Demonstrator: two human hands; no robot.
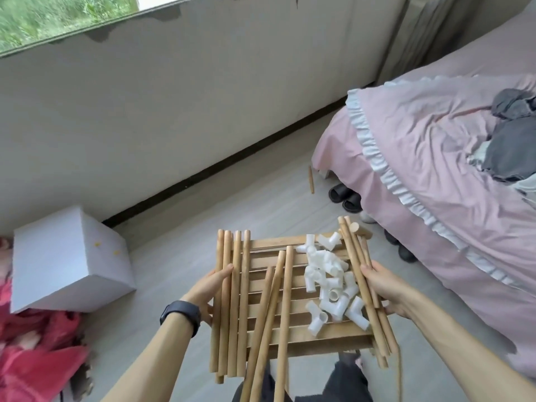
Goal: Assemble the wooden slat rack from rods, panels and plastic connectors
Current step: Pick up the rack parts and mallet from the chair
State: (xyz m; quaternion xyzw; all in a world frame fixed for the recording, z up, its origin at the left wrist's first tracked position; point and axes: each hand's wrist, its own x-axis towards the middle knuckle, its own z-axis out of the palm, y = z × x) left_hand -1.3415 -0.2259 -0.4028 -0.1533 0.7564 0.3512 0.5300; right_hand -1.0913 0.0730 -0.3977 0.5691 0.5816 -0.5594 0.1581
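Observation:
I carry a stack of wooden slat panels [293, 340] level in front of me, above the floor. My left hand [207, 291] grips the stack's left edge, thumb lying on the rods there. My right hand [385, 288] grips the right edge, fingers curled round the rods on that side. Several wooden rods [232, 303] lie lengthwise on the left, three more rods [280, 311] slant across the middle, and several rods [362, 282] lie along the right. A pile of white plastic connectors [330, 282] rests on the slats, right of centre.
One loose rod [311, 179] lies on the grey floor near the bed [435, 181], which has pink bedding; black slippers [346, 197] sit beside it. A white box [69, 259] stands at the left by the wall, red cloth [37, 361] below it.

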